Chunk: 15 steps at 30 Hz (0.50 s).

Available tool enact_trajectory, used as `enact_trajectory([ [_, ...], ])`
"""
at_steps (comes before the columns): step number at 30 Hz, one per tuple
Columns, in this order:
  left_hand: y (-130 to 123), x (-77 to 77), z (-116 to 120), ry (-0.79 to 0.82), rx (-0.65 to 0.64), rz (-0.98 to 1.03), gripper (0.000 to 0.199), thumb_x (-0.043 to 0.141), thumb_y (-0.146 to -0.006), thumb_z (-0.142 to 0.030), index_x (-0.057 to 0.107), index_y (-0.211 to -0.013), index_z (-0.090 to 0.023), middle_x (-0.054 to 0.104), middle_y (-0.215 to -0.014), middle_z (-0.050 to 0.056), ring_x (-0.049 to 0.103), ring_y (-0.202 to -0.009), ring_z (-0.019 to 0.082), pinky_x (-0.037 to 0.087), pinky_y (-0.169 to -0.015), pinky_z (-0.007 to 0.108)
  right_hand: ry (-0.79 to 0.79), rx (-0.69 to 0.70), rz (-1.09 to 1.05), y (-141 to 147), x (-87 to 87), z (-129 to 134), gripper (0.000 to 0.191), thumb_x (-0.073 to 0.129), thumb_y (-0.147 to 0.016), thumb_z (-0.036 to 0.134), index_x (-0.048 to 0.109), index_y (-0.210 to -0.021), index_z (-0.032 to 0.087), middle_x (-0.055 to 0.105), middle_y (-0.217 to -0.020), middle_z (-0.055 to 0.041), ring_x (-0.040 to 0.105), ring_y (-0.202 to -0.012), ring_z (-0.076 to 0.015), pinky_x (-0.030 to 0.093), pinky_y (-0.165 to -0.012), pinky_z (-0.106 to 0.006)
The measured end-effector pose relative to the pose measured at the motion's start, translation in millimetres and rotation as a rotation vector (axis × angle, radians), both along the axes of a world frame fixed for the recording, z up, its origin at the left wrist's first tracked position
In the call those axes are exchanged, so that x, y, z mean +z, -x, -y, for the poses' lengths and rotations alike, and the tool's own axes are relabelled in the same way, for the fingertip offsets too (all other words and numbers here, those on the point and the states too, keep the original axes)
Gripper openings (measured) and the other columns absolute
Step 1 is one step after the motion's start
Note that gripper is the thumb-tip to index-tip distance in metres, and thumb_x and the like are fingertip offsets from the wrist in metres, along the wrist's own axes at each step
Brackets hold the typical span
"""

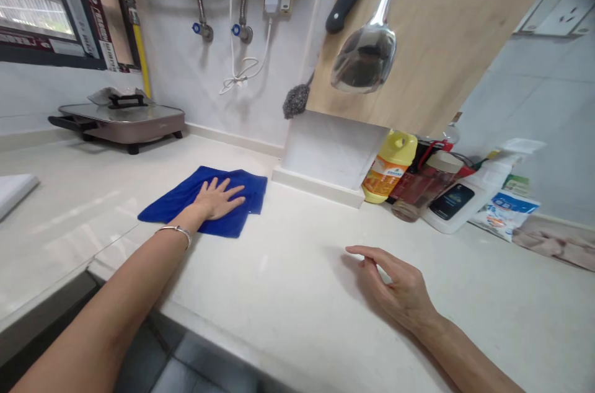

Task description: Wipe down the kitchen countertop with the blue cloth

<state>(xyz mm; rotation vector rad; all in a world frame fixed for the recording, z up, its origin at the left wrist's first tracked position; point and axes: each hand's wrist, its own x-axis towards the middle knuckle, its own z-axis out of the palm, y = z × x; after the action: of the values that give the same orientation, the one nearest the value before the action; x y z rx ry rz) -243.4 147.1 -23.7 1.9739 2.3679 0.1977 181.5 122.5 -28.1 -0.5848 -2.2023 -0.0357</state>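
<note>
Left hand (214,201) pressed blue cloth (179,198), fingers spread; right hand (403,287) free, fingers half-curled. Wiping seemed underway; next sweep likely needed pressure.

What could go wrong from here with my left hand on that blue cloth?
Swept far right, the left hand and blue cloth might bump the yellow bottle by the wall. Swept the other way, they could knock the lidded pan. The bracelet might scrape the countertop.

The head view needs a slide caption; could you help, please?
Left hand spread on a blue cloth, right hand over the kitchen countertop.
</note>
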Motion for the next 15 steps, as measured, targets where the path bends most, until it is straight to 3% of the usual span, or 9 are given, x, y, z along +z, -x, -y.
enact_trajectory([
  [7, 64.4, 3.2, -11.1, -0.006, 0.132, 0.003, 0.073, 0.02, -0.081, -0.077, 0.027, -0.145, -0.043, 0.015, -0.159, 0.0, 0.007, -0.143, 0.041, 0.006, -0.113, 0.06, -0.002, -0.003, 0.008, 4.1, 3.0, 6.0, 0.033, 0.045, -0.088, 0.01, 0.063, -0.112, 0.024, 0.071, -0.096, -0.0028, 0.069, -0.082, -0.0159, 0.057, -0.072, -0.026],
  [11, 98.9, 7.8, -3.4, -0.004, 0.253, 0.004, 0.073, 0.022, -0.083, -0.074, 0.027, -0.146, -0.039, 0.014, -0.159, 0.003, 0.008, -0.142, 0.042, 0.007, -0.111, 0.06, 0.009, -0.008, 0.015, 5.0, 3.0, 6.8, 0.033, 0.045, -0.087, 0.009, 0.062, -0.111, 0.024, 0.071, -0.095, -0.0021, 0.068, -0.082, -0.0152, 0.057, -0.071, -0.025],
  [15, 116.9, 12.5, 9.0, 0.002, 0.344, -0.014, 0.071, 0.02, -0.086, -0.071, 0.023, -0.148, -0.037, 0.011, -0.159, 0.006, 0.008, -0.141, 0.043, 0.008, -0.11, 0.061, 0.027, -0.01, 0.017, 3.4, 3.5, 5.4, 0.033, 0.045, -0.087, 0.009, 0.063, -0.111, 0.024, 0.071, -0.094, -0.0025, 0.069, -0.082, -0.0156, 0.057, -0.07, -0.025],
])
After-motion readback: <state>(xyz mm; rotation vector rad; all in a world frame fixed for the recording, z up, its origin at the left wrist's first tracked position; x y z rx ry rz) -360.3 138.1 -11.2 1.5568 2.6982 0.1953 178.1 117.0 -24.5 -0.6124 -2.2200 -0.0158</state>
